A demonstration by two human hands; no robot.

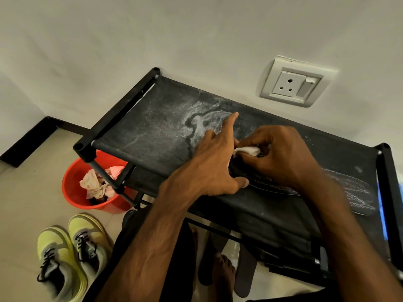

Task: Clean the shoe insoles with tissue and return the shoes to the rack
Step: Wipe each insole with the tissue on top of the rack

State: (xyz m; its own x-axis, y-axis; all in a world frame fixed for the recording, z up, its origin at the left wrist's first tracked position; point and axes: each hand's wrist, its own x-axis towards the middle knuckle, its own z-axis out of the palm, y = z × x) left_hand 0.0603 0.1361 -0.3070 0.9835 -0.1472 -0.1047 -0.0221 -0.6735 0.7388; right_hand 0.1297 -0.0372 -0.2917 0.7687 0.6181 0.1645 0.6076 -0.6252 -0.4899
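1. Position. The shoes stand on the floor well down and left of the left hand. The red bucket, holding crumpled used tissues, sits between them and that hand. The rack top shelf, heavily dusted, spreads left of and beyond the left hand.

2. Hand state.
- The left hand is flat, fingers straight and spread. The palm and thumb press down on the near end of the insole.
- Just right of it, the right hand is curled, with fingertips pinching the white tissue against the insole surface.

3. Orientation. The insole lies flat on the shelf. Its long axis runs from under the left hand, beneath the right wrist, out to the lower right, roughly along the shelf's length. The exposed end, right of the right forearm, is broad and rounded, so it is probably the toe. The opposite end is covered, so this cannot be confirmed.

4. Hazards (assessment).
- If the left hand's pressure eases, the insole may slide on the dusty fabric during a stroke.
- If the tissue strays off the insole edge, it may pick up shelf dust and smear it back on.
- Hard rubbing on the textured surface may shred the tissue.
- Heavy downward force may make the fabric shelf sag.
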